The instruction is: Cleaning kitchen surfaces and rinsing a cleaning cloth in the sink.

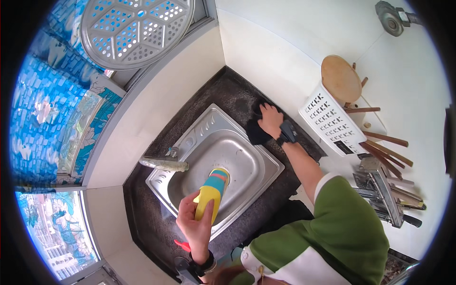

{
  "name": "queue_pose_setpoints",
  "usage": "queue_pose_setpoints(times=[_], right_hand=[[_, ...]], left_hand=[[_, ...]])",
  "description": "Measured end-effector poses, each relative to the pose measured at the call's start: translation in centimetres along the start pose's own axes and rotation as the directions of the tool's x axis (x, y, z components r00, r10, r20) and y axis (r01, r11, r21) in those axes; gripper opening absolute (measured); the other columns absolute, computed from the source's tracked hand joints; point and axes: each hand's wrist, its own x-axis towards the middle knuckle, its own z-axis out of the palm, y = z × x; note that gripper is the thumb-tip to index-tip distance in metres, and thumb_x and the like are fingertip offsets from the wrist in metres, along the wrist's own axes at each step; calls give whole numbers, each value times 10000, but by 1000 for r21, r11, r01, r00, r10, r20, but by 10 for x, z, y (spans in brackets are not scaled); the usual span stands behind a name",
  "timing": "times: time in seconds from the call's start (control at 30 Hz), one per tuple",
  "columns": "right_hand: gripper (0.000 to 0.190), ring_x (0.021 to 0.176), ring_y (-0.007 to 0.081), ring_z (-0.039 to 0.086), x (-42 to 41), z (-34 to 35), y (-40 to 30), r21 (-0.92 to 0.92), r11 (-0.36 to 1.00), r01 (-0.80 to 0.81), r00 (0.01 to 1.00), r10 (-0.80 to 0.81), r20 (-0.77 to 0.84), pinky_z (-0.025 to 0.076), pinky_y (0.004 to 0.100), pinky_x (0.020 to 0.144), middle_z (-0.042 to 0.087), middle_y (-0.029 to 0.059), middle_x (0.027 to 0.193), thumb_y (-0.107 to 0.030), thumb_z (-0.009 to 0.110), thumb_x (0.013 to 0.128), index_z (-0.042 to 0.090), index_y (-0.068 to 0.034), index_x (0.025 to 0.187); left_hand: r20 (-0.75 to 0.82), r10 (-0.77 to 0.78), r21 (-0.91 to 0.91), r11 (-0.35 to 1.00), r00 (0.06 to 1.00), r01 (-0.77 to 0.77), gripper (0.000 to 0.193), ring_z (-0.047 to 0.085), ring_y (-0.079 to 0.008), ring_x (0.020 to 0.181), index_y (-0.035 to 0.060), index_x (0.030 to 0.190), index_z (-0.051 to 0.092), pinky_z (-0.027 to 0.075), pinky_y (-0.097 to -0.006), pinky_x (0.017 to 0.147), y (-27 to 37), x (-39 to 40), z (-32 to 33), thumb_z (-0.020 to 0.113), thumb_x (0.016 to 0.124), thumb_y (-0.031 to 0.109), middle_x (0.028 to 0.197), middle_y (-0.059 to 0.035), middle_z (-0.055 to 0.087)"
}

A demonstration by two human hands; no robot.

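Observation:
My left hand (196,217) is closed around a yellow-and-blue plastic container (210,197) with a pink band. I hold it tilted above the stainless steel sink (245,153), and its far end hides part of the drain. On the dark speckled countertop (231,89) right of the sink, my right hand (270,119) has its fingers over a black cloth (258,131). Part of that cloth is under my palm. A faucet (164,164) with a wrapped-looking spout reaches over the sink's left side.
A white perforated basket (331,121) on the right wall holds wooden-handled utensils and a round wooden board (341,78). Below it is a metal hand-cranked machine (381,192). Upper left hangs a perforated steamer plate (137,32). A red object (182,245) lies near my left wrist.

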Motion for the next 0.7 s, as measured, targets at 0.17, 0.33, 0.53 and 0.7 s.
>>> queue_pose_setpoints(times=[0.17,0.33,0.53,0.7], right_hand=[[671,1141,276,504,-147,-27,78,-143,980,-141,988,149,48,503,457,796,502,97,1290,-159,726,641,501,-93,1270],[278,753,362,634,-233,-71,146,-296,954,-43,852,189,488,520,440,644,656,169,772,-202,680,537,685,-43,766],[302,764,374,620,-232,-114,135,-151,978,142,791,-20,612,497,451,679,641,176,752,-265,638,551,700,-73,776],[412,886,335,610,-203,-140,102,-13,995,100,806,-74,587,492,408,765,650,141,899,-276,656,587,677,-93,956]], left_hand=[[158,148,94,982,976,-164,348,578,-49,614,-10,1076,571,432,-198,556,5,13,17,723,767,39,701,-43,633],[264,254,90,954,931,-286,357,589,-92,584,8,1077,542,439,-233,550,43,42,39,706,761,40,677,-69,624],[346,418,198,843,840,-501,336,616,-215,626,63,1032,552,471,-317,596,68,98,105,676,719,58,683,-111,623],[476,533,193,712,699,-675,255,618,-322,693,57,931,594,487,-386,642,67,156,166,650,683,73,719,-135,626]])
